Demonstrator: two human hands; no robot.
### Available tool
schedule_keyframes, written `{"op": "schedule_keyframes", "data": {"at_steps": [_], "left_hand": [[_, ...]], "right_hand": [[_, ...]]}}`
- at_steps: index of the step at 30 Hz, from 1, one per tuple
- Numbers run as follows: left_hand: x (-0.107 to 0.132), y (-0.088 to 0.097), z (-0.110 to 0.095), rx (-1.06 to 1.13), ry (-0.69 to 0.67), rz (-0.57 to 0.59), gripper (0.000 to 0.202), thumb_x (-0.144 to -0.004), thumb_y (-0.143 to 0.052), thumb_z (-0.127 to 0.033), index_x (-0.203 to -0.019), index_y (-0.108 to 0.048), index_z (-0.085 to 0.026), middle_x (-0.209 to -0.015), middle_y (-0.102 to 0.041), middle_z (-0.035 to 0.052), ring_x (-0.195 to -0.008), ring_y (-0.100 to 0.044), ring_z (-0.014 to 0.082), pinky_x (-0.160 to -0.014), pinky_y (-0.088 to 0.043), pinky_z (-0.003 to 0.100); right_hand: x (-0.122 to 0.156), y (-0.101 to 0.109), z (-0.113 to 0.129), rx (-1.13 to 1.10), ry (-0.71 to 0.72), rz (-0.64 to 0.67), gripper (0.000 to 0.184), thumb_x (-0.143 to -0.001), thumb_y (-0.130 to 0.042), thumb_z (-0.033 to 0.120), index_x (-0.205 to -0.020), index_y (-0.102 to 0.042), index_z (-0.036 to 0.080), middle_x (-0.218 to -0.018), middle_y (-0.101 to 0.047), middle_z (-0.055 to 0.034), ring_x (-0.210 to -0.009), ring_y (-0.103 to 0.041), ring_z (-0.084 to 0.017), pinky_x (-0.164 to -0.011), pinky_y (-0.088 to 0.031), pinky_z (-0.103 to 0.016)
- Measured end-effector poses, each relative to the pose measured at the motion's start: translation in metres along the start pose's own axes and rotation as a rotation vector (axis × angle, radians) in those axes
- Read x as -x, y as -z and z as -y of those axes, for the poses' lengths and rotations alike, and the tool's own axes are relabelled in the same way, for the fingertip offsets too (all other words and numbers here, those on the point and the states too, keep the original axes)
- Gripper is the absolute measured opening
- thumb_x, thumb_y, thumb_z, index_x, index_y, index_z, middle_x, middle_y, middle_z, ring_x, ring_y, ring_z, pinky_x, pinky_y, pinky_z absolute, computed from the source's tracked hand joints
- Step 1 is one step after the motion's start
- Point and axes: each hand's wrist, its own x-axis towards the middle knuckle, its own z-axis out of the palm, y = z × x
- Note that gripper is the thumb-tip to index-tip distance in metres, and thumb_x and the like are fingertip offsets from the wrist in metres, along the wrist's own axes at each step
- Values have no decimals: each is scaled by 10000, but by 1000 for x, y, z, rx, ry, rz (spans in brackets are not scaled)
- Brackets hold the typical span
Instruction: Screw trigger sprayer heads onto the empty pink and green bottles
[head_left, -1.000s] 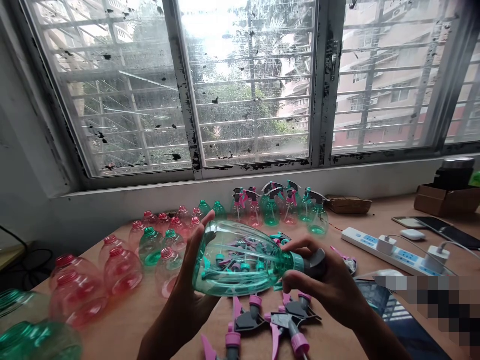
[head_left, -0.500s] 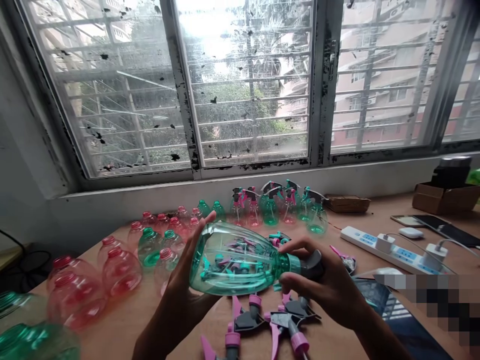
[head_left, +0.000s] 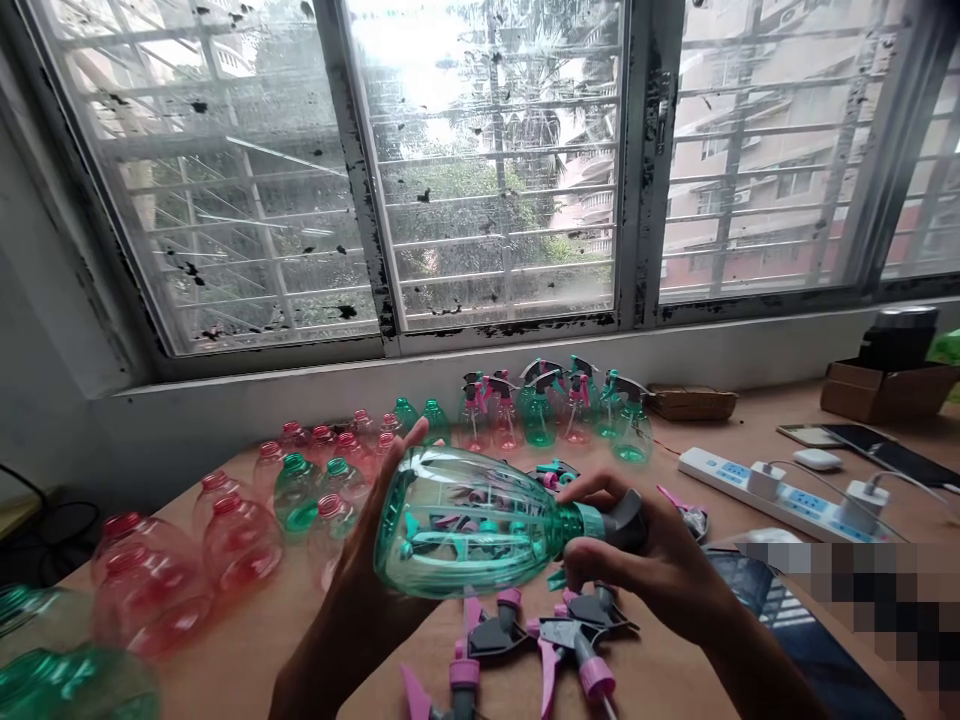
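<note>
I hold a clear green spray bottle (head_left: 472, 525) on its side above the wooden table (head_left: 247, 650). My left hand (head_left: 367, 575) wraps round its base from below, thumb up behind it. My right hand (head_left: 652, 570) is closed on the grey spray head (head_left: 622, 520) at the bottle's neck. Loose pink and grey spray heads (head_left: 525, 640) lie on the table just under the bottle. Empty pink bottles (head_left: 232, 540) and green bottles (head_left: 300, 490) stand to the left.
Finished bottles with spray heads (head_left: 555, 410) stand in a row by the window wall. A white power strip (head_left: 780, 490) with plugs, a phone (head_left: 870, 445) and a cardboard box (head_left: 885, 385) are at the right. More green bottles (head_left: 67, 680) lie at the lower left.
The bottle's base has dipped a little and both hands shifted slightly with it; my right hand's fingers have turned on the spray head. The view drifted a little.
</note>
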Motion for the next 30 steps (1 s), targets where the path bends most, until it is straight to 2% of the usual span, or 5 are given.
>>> {"op": "schedule_keyframes", "data": {"at_steps": [4,11,18,25,30], "left_hand": [[-2,4,-6,71,88,80,1337,-694,-969,-614,-1744,-179,-366,-1800,-342,134,-1647,-344,447,-1294,-413,665],[0,-1,0,49,0,-4,988,-1000,-743,-262,-1733,-111,-460,-1807,-330,94,-1662,-350,365,-1284,-429,660],[-4,2,-8,-26,99,68,1128,-848,-878,-559,-1739,-214,-361,-1787,-369,139,-1642,-358,443,-1267,-431,681],[-4,0,-9,-61,19,-26,854,-1032,-708,-377,-1726,-212,-410,-1744,-461,91,-1611,-456,338,-1263,-486,566],[-9,3,-17,-72,21,-6,1070,-870,-832,-619,-1731,-251,-363,-1727,-484,124,-1573,-494,416,-1247,-492,594]], "right_hand": [[-1,-1,4,75,11,-37,273,-868,-960,278,-1068,-777,237,-836,-775,22,-629,-793,-88,-531,-553,-82],[-2,-2,9,80,27,-80,320,-831,-982,352,-1019,-766,209,-778,-727,34,-590,-781,-115,-535,-568,-141],[-3,-3,5,151,48,-102,327,-844,-971,347,-1054,-754,222,-781,-717,41,-590,-784,-127,-509,-562,-151],[-1,-3,13,55,-13,-69,320,-881,-937,416,-1039,-743,216,-812,-752,15,-629,-800,-148,-560,-610,-199],[0,-2,7,287,53,-130,346,-859,-947,435,-1059,-752,231,-768,-719,29,-528,-685,-108,-471,-447,-183]]}}
